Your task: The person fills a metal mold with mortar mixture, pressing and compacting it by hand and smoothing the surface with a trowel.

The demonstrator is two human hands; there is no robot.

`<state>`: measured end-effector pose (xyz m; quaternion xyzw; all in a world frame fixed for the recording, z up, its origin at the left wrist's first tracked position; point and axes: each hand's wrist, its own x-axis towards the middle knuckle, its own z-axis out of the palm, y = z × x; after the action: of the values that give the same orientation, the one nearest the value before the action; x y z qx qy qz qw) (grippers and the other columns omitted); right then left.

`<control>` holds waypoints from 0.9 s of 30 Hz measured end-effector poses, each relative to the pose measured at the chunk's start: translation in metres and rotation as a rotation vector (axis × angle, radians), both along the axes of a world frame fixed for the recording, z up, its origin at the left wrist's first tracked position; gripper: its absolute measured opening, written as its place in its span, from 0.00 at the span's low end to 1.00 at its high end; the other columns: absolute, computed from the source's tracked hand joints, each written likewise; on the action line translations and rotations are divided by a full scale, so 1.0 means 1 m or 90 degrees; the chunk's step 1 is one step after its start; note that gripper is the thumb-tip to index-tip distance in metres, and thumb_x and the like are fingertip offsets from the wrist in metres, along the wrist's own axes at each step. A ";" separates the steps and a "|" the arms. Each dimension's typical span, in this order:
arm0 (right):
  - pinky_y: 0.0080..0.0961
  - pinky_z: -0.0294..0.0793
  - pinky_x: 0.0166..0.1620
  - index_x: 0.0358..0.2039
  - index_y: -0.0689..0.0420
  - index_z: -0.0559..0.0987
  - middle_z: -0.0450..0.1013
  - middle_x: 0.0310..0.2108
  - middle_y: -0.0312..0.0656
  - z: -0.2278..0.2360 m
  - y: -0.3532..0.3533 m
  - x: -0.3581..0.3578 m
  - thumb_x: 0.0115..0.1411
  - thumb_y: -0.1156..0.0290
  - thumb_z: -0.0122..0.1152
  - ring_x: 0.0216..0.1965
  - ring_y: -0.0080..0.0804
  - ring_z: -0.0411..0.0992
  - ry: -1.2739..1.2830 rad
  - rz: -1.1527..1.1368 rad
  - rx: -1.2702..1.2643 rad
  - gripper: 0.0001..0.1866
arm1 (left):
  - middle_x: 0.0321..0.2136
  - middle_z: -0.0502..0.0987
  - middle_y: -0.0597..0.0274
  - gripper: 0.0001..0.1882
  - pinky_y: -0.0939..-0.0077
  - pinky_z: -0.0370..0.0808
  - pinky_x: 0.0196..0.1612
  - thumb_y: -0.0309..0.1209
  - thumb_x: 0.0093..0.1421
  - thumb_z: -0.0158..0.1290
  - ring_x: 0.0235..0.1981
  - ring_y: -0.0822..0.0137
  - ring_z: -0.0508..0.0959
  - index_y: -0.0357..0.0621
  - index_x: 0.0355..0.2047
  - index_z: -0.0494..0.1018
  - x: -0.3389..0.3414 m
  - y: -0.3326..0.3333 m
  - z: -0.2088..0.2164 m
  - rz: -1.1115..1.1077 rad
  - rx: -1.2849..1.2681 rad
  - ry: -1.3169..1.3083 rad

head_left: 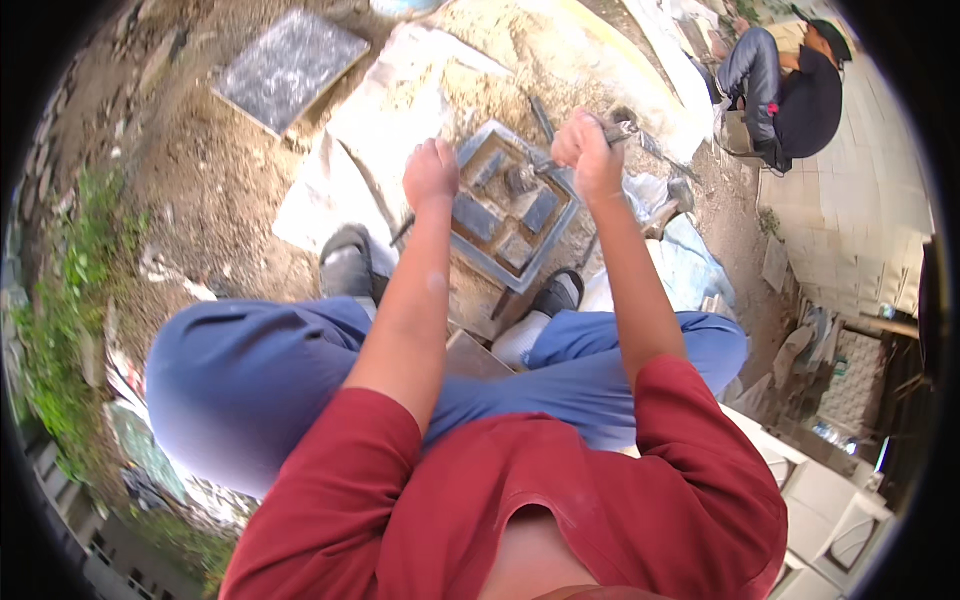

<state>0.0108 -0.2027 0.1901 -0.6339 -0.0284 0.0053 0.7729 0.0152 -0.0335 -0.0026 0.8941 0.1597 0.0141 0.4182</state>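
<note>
Clearly both hands are busy over a square grey mould (515,205) that lies on the sandy ground between the person's shoes. The mould is divided into compartments, and a few flat grey blocks sit in them. The right hand (588,152) is raised above its far edge, fingers clamped around a metal tool (620,131); whether that is a trowel or a hammer I cannot tell, since only a short stub shows beyond the fist. The left hand (431,174) is a closed fist just beside the mould's left edge. It may grip something thin, as a dark rod (403,231) shows below it, but the picture does not show what the fingers close on.

The main risk, as I judge it, is a strike or scrape going off line: the left hand sits close to the mould's rim, so a glancing tool could catch the knuckles. Loose sand under the mould could let it shift under force, tilting the blocks or cracking one. The person's left shoe (348,262) and right shoe (558,292) stand close by, so a dropped tool could land on a foot. Another person (790,85) sits well apart at the upper right.
</note>
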 end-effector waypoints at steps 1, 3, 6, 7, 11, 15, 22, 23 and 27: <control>0.26 0.53 0.20 0.16 0.49 0.61 0.55 0.12 0.30 0.000 -0.004 0.001 0.72 0.68 0.47 0.14 0.20 0.52 -0.019 -0.031 0.023 0.23 | 0.45 0.80 0.50 0.23 0.50 0.73 0.53 0.45 0.70 0.36 0.47 0.45 0.77 0.45 0.43 0.78 0.002 0.006 -0.003 0.011 0.008 0.004; 0.25 0.54 0.20 0.17 0.49 0.61 0.55 0.13 0.30 -0.006 -0.026 -0.001 0.72 0.67 0.47 0.15 0.20 0.52 -0.068 -0.057 -0.002 0.23 | 0.45 0.79 0.50 0.23 0.50 0.72 0.54 0.45 0.71 0.35 0.49 0.45 0.76 0.45 0.43 0.76 -0.002 -0.007 0.008 -0.014 0.010 -0.033; 0.22 0.55 0.21 0.17 0.50 0.62 0.56 0.13 0.29 -0.021 -0.028 -0.002 0.73 0.66 0.49 0.16 0.19 0.52 -0.003 -0.026 0.005 0.23 | 0.51 0.77 0.50 0.22 0.51 0.69 0.59 0.44 0.71 0.36 0.56 0.45 0.72 0.44 0.47 0.75 0.000 -0.014 0.011 -0.074 -0.012 -0.076; 0.22 0.55 0.21 0.17 0.49 0.61 0.56 0.13 0.29 -0.014 -0.029 -0.004 0.73 0.66 0.50 0.16 0.20 0.52 -0.012 -0.027 0.003 0.23 | 0.57 0.73 0.49 0.24 0.52 0.66 0.63 0.45 0.71 0.38 0.61 0.47 0.70 0.42 0.54 0.73 -0.003 -0.012 0.003 -0.110 0.048 -0.163; 0.26 0.56 0.21 0.18 0.49 0.60 0.55 0.13 0.29 0.022 -0.067 -0.023 0.73 0.63 0.52 0.14 0.21 0.52 -0.072 -0.177 0.008 0.24 | 0.73 0.55 0.48 0.33 0.59 0.50 0.75 0.49 0.73 0.35 0.74 0.52 0.54 0.40 0.71 0.59 -0.018 -0.048 0.018 -0.391 0.255 -0.321; 0.28 0.58 0.18 0.18 0.48 0.64 0.57 0.12 0.29 0.038 -0.122 -0.044 0.71 0.59 0.56 0.12 0.23 0.55 -0.013 -0.302 0.048 0.23 | 0.77 0.45 0.51 0.38 0.62 0.42 0.77 0.52 0.74 0.31 0.77 0.56 0.48 0.39 0.74 0.50 -0.052 -0.091 0.008 -0.534 0.335 -0.257; 0.36 0.66 0.18 0.26 0.63 0.78 0.70 0.16 0.41 -0.051 -0.210 -0.025 0.66 0.51 0.59 0.13 0.36 0.68 0.311 -0.450 -0.358 0.25 | 0.75 0.50 0.49 0.38 0.60 0.45 0.77 0.52 0.73 0.34 0.76 0.55 0.51 0.36 0.73 0.53 -0.064 -0.085 0.002 -0.539 0.328 -0.245; 0.36 0.66 0.18 0.26 0.63 0.78 0.70 0.16 0.41 -0.071 -0.216 -0.021 0.66 0.51 0.59 0.13 0.36 0.68 0.319 -0.444 -0.354 0.25 | 0.75 0.50 0.49 0.38 0.60 0.45 0.77 0.52 0.73 0.34 0.76 0.55 0.51 0.36 0.73 0.53 -0.070 -0.083 0.001 -0.539 0.332 -0.235; 0.45 0.78 0.35 0.37 0.70 0.83 0.80 0.31 0.59 -0.137 -0.234 -0.004 0.65 0.48 0.55 0.29 0.52 0.80 0.487 -0.311 -0.601 0.30 | 0.74 0.55 0.49 0.38 0.57 0.46 0.76 0.53 0.72 0.35 0.75 0.54 0.54 0.36 0.72 0.55 -0.069 -0.084 0.009 -0.514 0.341 -0.222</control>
<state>0.0068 -0.4364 0.0534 -0.8464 0.3991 0.0666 0.3462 -0.0542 -0.1174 0.0062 0.9446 -0.2796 0.0404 0.1671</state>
